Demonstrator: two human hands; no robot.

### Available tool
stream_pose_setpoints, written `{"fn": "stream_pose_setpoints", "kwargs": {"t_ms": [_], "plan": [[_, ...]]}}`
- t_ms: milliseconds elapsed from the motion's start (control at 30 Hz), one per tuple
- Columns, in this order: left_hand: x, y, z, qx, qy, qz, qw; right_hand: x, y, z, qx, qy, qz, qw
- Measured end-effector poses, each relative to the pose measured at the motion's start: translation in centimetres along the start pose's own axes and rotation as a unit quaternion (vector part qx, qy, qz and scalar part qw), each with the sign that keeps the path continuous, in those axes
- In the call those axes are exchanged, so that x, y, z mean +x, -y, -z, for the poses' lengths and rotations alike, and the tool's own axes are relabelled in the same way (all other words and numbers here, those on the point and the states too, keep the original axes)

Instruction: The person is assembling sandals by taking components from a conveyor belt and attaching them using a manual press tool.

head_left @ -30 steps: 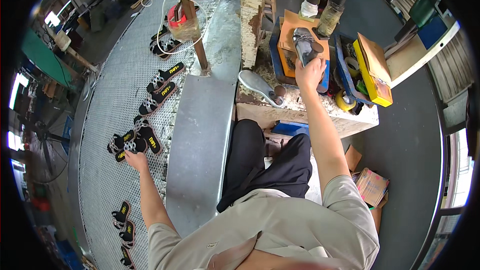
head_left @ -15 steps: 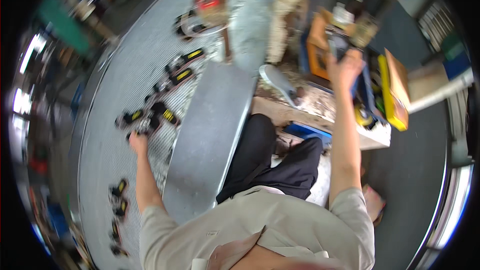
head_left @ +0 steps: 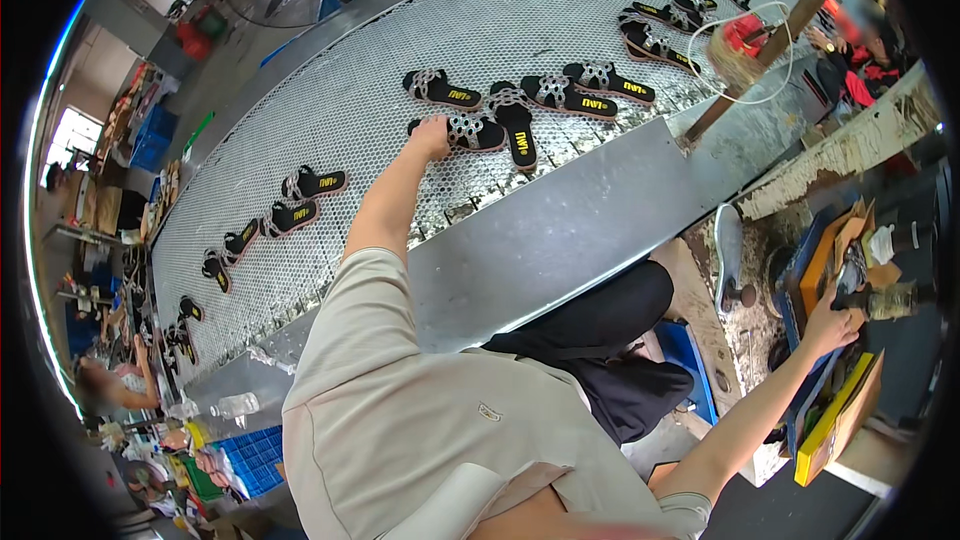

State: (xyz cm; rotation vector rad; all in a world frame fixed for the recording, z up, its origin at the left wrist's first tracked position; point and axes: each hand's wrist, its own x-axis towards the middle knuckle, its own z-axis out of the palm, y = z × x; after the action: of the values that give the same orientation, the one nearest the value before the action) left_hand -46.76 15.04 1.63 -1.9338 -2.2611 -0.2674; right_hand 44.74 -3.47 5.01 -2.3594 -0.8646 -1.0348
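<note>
From the head view, your left hand [head_left: 432,136] is stretched out over the mesh conveyor [head_left: 330,130], fingers closed on the heel end of a black sandal [head_left: 470,132] that lies flat on the mesh among other sandals. Your right hand [head_left: 832,322] reaches into the open cardboard box [head_left: 838,240] beside the table [head_left: 730,290]; how far it is open and what it grips, you cannot tell.

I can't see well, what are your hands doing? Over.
Left hand on sandal on mesh belt. Right hand in box, grip unclear. Nothing blocking.
</note>
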Motion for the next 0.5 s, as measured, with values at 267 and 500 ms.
{"fn": "stream_pose_setpoints", "kwargs": {"t_ms": [267,500], "plan": [[-3.3,1.2,1.7,-0.089,0.13,0.018,0.987,-0.1,0.7,1.8,-0.006,0.061,-0.015,0.998],[-5.7,3.3,0.9,-0.226,-0.154,0.153,0.95,0.0,1.0,2.1,-0.025,0.058,-0.002,0.998]]}}
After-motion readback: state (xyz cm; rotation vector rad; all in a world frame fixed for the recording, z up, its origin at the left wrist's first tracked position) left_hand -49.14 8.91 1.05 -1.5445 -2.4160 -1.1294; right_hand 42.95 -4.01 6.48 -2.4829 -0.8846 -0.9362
